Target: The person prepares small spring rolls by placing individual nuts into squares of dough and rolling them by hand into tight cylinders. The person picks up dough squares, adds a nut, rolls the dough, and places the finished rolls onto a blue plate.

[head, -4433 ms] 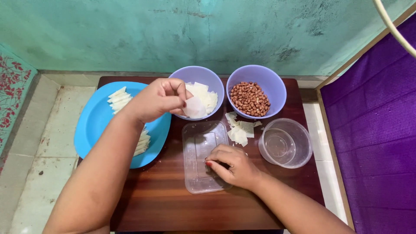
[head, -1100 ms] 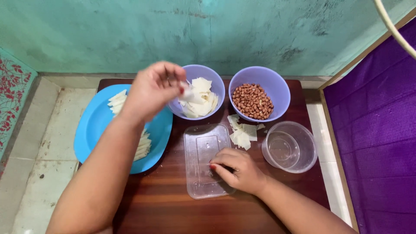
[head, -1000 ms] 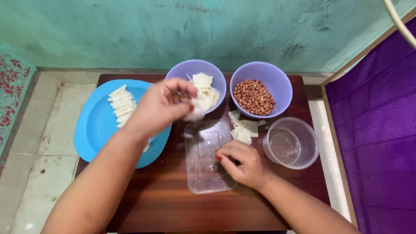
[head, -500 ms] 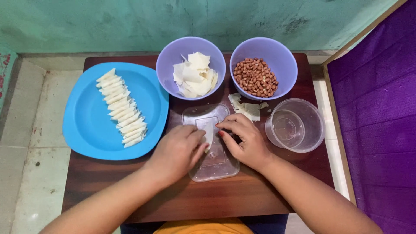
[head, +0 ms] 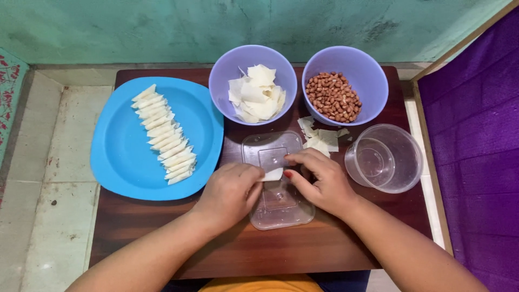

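Wrapper piece [head: 272, 174], small and pale, is sitting right between our two hands, on top of the clear plastic lid [head: 277, 184] that lies flat near the middle of the dark wooden table [head: 303, 254]. Our left hand [head: 230, 194] has its grip pinched narrow on the left end of the piece, fingers curled down over it, and our right hand [head: 319, 181] pins the right end with fingertips pressed together, so both grips are closed on that same bit of wrapper. It's flat-ish against the lid, can't tell if it's folded yet.

Just past the lid, touching its far right corner, we've got a little loose heap of wrapper scraps [head: 320, 138] on the bare wood. Behind that, the two purple bowls: the left bowl [head: 224, 75] holds a pile of cut wrapper sheets [head: 255, 94], the right bowl [head: 373, 73] holds peanuts [head: 332, 97]. A clear round tub [head: 385, 158] stands just right of our right hand, close to it but not touching.

Off to the left, the blue plate [head: 124, 162] carries a neat slanted row of rolled-up pieces [head: 163, 135], well apart from our left hand. Beyond the table's right edge there's purple fabric [head: 476, 135].
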